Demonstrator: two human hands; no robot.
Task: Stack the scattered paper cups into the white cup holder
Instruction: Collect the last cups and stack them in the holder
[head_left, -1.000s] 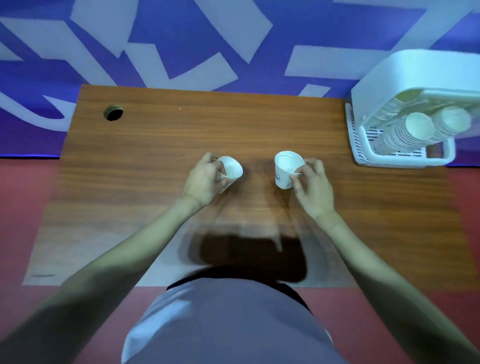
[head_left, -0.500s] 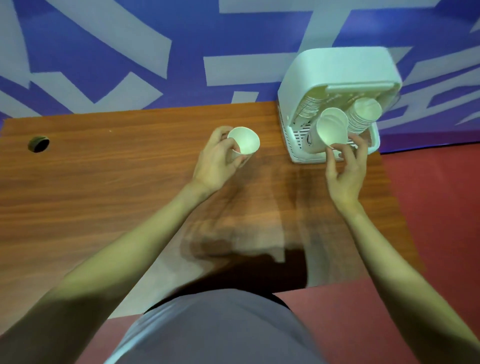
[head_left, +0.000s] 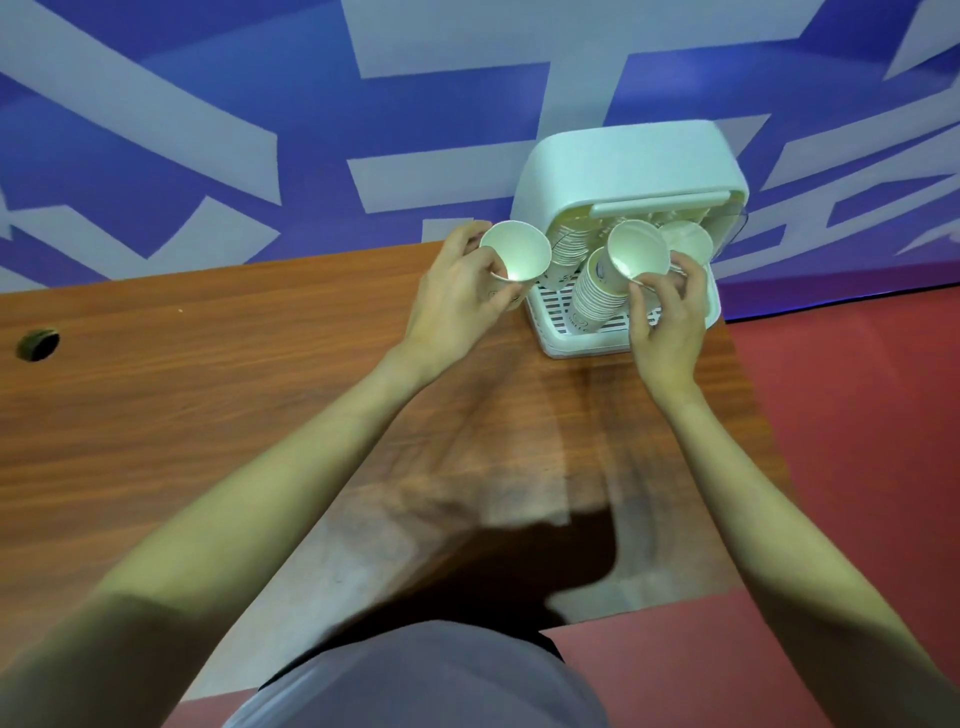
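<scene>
The white cup holder stood at the upper right of the frame, on the far right corner of the wooden surface, with tilted stacks of cups inside. The right hand pinched a paper cup by its lower rim, seated atop the middle stack. The left hand had its fingers wrapped around a second cup, held just left of the holder, mouth toward the camera. A round hole sat at the surface's left edge.

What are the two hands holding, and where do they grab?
The left hand grips a paper cup round its side. The right hand pinches the stack's top cup at its rim.
</scene>
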